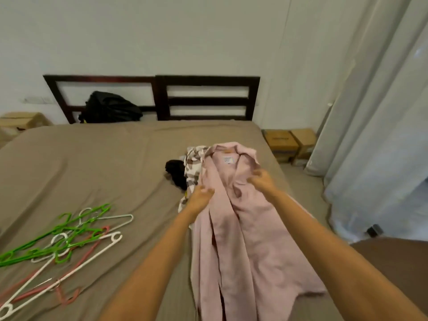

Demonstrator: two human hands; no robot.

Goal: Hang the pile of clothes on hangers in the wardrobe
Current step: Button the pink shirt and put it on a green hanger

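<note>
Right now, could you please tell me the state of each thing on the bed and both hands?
pink shirt: front open, laid out, no hanger.
left hand: fingers grip the shirt's front.
right hand: blurred, fingers hold the shirt below the collar.
checked garment: crumpled, partly under the shirt.
black garment: bunched beside it.
hangers: tangled, bare.
black bag: slumped by the headboard.

The shirt point(231, 228) is pale pink with a white label point(228, 159). Left of it lie a brown-and-white checked garment point(192, 167) and a black garment point(176, 172). The bedsheet point(104, 163) is taupe. At near left are green hangers point(81, 233), white hangers point(69, 271) and pink hangers point(62, 297). The far headboard point(208, 79) is dark brown.
</note>
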